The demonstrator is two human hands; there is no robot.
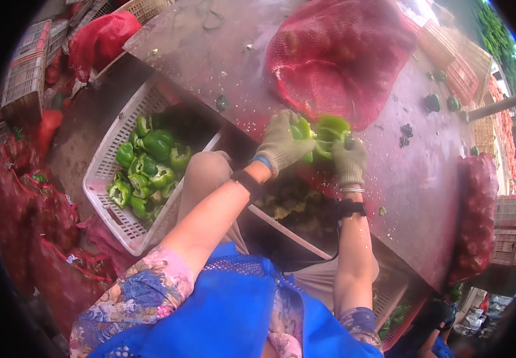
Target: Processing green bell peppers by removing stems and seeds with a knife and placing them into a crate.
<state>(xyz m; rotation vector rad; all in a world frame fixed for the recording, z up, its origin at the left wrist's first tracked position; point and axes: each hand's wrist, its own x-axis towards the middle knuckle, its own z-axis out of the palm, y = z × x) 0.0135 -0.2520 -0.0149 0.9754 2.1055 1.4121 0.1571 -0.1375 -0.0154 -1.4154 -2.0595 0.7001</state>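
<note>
Both my hands wear pale knitted gloves and meet over the table's near edge. My left hand [283, 143] is closed on one part of a green bell pepper [301, 130]. In my right hand [351, 162] is the other, larger part of the bell pepper [332, 127], its cut inside showing. A small dark thing shows by the right fingers; I cannot make out what it is. Just beyond the hands lies a red mesh sack [341, 53], its mouth toward me. Below them, between my knees, a container holds pale and green trimmings [294, 203].
At my left, a white plastic crate [104, 164] holds several opened green peppers [158, 144]. Seeds and scraps dot the metal table [234, 53]. Full red sacks [37, 221] stand far left; another sack [477, 218] is at right. Stacked crates [515, 230] and a person's arm [430, 343] show at right.
</note>
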